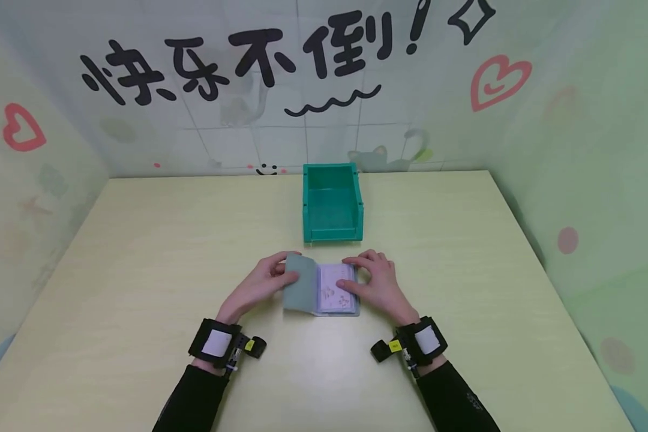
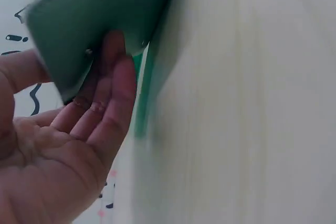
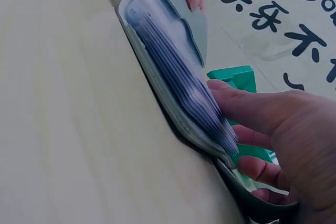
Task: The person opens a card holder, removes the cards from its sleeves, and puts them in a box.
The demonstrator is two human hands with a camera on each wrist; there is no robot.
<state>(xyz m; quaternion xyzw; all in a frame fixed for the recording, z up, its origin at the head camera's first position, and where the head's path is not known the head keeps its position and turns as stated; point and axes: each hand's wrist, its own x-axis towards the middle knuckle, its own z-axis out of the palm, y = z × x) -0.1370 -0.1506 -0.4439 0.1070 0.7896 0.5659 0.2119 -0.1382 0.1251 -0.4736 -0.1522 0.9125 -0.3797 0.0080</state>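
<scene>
Head view: the open booklet (image 1: 328,291) lies between both hands (image 1: 266,281) (image 1: 380,285).

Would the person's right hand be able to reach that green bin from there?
Probably yes: the green bin stands just beyond the right hand, nothing visible between them, though the hand would likely release the booklet first.

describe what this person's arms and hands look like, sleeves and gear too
The left hand and right hand are without gloves. The left sleeve and right sleeve are black; the right one bears a small pale marking, too small to read. Each wrist wears a boxy black band with a pale square patch, plus a small black camera with a yellow label.
</scene>
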